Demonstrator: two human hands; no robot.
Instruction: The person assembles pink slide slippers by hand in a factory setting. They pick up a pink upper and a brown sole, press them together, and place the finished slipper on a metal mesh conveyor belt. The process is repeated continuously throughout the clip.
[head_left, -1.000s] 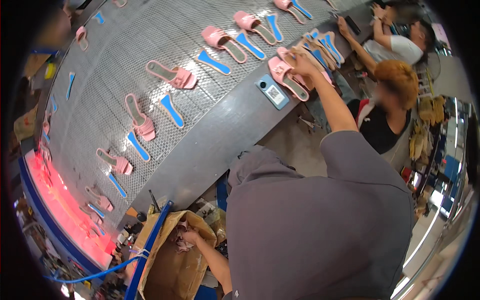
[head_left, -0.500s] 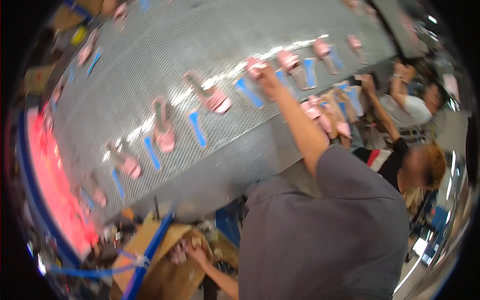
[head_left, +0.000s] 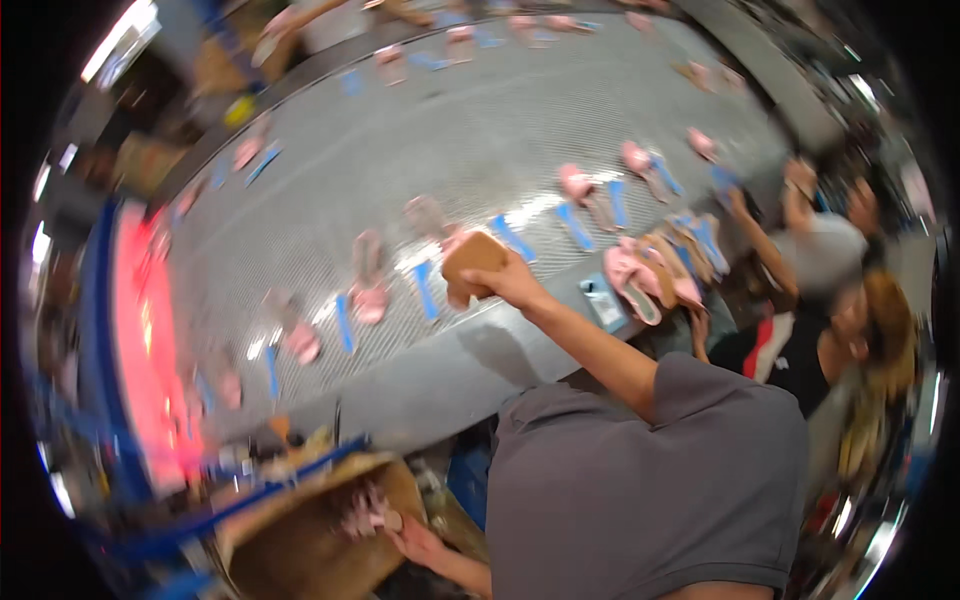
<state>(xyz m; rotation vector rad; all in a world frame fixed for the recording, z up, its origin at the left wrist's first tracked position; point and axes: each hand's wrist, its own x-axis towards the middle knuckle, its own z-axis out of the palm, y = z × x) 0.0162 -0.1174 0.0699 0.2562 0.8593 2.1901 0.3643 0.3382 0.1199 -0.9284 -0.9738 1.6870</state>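
At frame centre, the right hand (head_left: pixel 505 280) pinches a tan sole (head_left: pixel 472 258) over the conveyor (head_left: pixel 330 180); loosely held, it might drop. Lower down, the left hand (head_left: pixel 415 540) grasps a pink slipper (head_left: pixel 365 512) in a cardboard box (head_left: pixel 300 540).

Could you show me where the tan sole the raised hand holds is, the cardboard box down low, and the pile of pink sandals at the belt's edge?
tan sole (head_left: pixel 474 257), head view, its flat underside.
cardboard box (head_left: pixel 300 540), head view, brown inner wall.
pile of pink sandals (head_left: pixel 635 275), head view, nearest pink strap.

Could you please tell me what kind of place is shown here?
Probably a footwear factory line. Pink sandals lie in rows beside blue strips on a wide grey mesh belt, other workers stand along it, and the right hand holds a tan sole.
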